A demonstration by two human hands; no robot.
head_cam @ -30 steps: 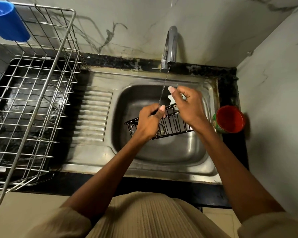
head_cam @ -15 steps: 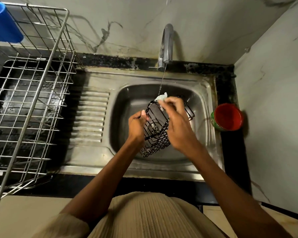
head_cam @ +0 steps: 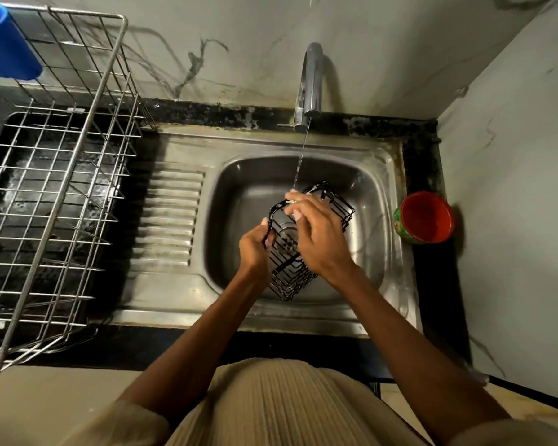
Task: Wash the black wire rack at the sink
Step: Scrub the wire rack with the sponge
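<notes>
Black wire rack (head_cam: 306,246): tilted over steel sink (head_cam: 239,252), under thin tap stream at 12 o'clock. Left hand (head_cam: 255,249) grips its rim; right hand (head_cam: 319,233) pinches what looks like a pale scrubber. Step: scrubbing; next, turn rack, rinse.

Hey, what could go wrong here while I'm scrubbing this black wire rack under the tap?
1. The left hand grips only one edge of the black wire rack; wet wire could slip and drop into the sink.
2. The right hand rubs across thin wires, so fingers may snag.
3. The running tap may splash toward the red cup.
</notes>
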